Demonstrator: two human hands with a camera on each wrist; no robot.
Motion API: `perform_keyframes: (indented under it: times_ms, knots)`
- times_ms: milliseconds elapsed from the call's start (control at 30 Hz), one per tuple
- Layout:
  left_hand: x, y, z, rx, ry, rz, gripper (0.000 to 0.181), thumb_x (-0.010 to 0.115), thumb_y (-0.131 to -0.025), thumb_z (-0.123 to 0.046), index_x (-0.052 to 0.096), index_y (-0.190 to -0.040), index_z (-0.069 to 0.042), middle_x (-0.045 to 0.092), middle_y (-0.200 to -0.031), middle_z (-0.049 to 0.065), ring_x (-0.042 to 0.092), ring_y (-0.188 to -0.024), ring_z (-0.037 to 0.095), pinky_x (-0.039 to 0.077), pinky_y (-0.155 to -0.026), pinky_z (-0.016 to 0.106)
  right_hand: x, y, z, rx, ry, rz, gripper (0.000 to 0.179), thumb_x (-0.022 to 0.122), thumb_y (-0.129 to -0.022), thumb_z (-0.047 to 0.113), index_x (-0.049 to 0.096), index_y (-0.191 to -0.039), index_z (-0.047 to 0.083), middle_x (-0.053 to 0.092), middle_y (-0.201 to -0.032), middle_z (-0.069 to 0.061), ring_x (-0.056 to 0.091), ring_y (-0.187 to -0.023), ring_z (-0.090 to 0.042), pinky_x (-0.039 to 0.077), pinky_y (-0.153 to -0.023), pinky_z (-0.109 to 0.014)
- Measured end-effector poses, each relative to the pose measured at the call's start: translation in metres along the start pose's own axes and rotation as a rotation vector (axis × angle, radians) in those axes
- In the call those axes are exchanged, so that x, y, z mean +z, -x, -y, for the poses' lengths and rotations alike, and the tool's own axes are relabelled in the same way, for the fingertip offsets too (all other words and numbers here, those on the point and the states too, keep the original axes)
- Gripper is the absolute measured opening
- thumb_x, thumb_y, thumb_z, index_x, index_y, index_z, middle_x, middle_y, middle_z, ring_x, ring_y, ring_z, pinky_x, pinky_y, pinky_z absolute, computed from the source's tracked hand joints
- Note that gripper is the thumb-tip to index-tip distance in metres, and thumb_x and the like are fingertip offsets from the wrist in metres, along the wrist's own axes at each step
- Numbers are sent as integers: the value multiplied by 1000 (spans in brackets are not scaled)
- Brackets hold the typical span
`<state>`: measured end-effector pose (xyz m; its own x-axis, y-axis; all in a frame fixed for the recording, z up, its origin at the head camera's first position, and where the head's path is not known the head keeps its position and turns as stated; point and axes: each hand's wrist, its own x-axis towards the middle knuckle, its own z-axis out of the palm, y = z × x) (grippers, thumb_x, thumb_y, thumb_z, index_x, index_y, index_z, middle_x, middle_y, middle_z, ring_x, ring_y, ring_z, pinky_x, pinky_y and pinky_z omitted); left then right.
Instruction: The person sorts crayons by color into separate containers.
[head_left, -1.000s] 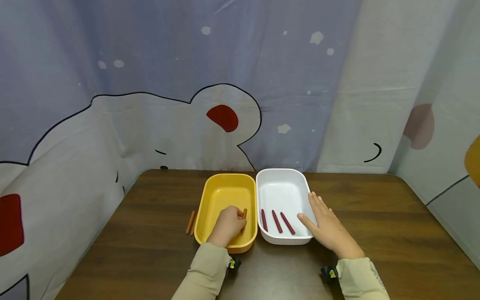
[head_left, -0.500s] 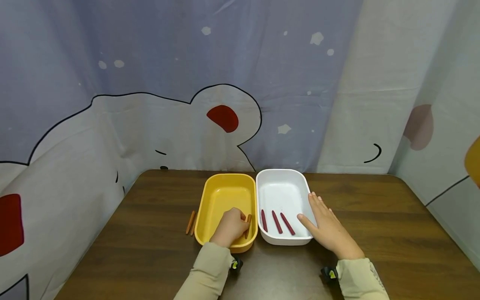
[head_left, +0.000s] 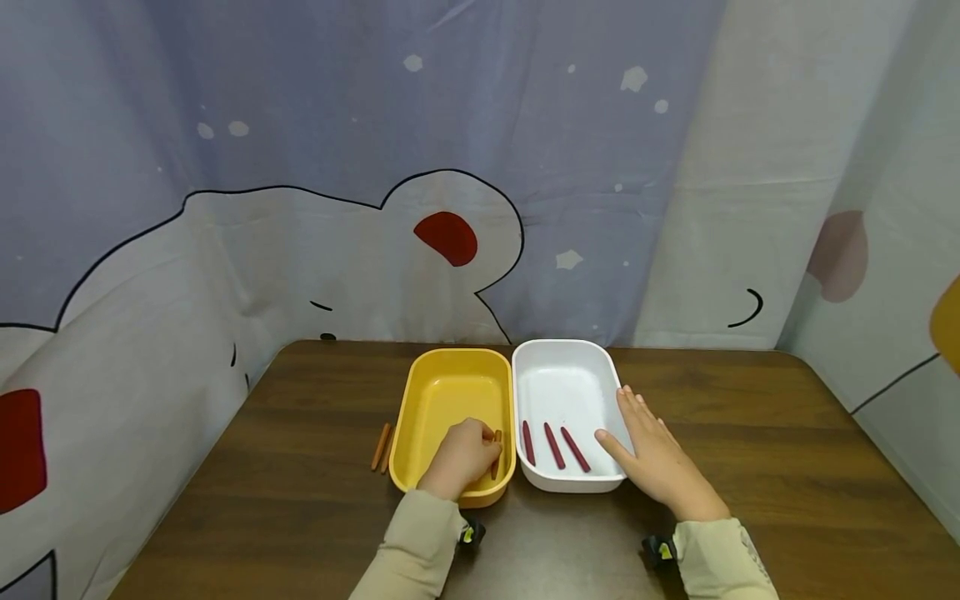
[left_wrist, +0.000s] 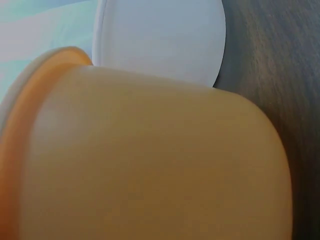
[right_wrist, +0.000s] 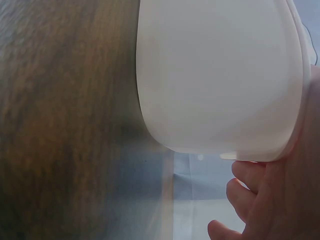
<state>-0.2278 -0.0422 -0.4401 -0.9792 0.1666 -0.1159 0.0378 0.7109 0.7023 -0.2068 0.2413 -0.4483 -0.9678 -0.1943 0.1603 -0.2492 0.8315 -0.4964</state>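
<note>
My left hand [head_left: 465,454] reaches into the yellow tray [head_left: 401,417], and its thumb and fingers pinch an orange crayon [head_left: 497,454] near the tray's right wall. The crayon is partly hidden by the fingers. My right hand [head_left: 663,462] lies with fairly straight fingers against the right rim of the white tray [head_left: 566,383]; in the right wrist view, fingers [right_wrist: 245,197] show past the tray's end. Three dark red crayons, among them the middle one [head_left: 554,445], lie in the white tray's near half. The left wrist view shows only the yellow tray's outer wall [left_wrist: 160,150] before the white tray [left_wrist: 160,35].
Two orange crayons [head_left: 382,447] lie on the brown wooden table [head_left: 315,467], just left of the yellow tray. The two trays stand side by side. A patterned curtain [head_left: 600,167] hangs behind the table and along its sides.
The left hand has shifted slightly right with the orange crayon, closer to the yellow tray's right wall. For the last half second it is nearly still. The right hand has not moved.
</note>
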Motion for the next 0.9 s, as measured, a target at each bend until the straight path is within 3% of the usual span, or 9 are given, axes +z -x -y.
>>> perform_keyframes:
  times_ms: [67,233,367,533,700,900]
  knots:
    - [-1,2,0,17,-8,-11,13,64,-95,-10,69,-89,1,51,-62,1,45,-52,13,37,-52,23,0,0,0,0,1,0,84,49,-105,51,21,-158,-7,17,-165,-26,16,-151,-48,15,-117,-69]
    - [-8,10,-1,88,-34,-66,26,64,-95,-15,70,-114,2,66,-84,4,57,-67,16,49,-63,29,1,0,0,-3,4,-3,84,49,-105,51,20,-158,-7,17,-165,-26,16,-151,-48,15,-116,-69]
    - [-16,17,0,158,-40,-139,25,65,-97,-18,72,-115,-2,70,-93,5,62,-79,17,55,-72,34,1,0,-1,-2,0,-1,84,50,-104,51,21,-159,-6,17,-165,-26,16,-151,-47,16,-116,-69]
    - [-31,25,2,243,-29,-237,23,64,-98,-16,73,-116,-6,71,-94,2,65,-82,16,56,-75,35,4,3,-1,6,-12,8,86,50,-104,53,21,-159,-6,17,-165,-25,16,-151,-47,16,-116,-69]
    - [-54,30,5,250,-11,-334,25,63,-99,-17,72,-119,-6,72,-98,4,67,-87,19,58,-80,41,4,2,0,-3,-9,-4,84,50,-104,50,21,-158,-7,18,-165,-26,16,-151,-48,16,-116,-69]
    - [-74,29,18,211,14,-410,25,64,-99,-17,71,-121,-5,73,-101,8,68,-92,24,58,-83,43,2,1,0,-8,-9,-10,84,50,-105,50,21,-158,-8,17,-165,-27,16,-150,-48,16,-116,-69]
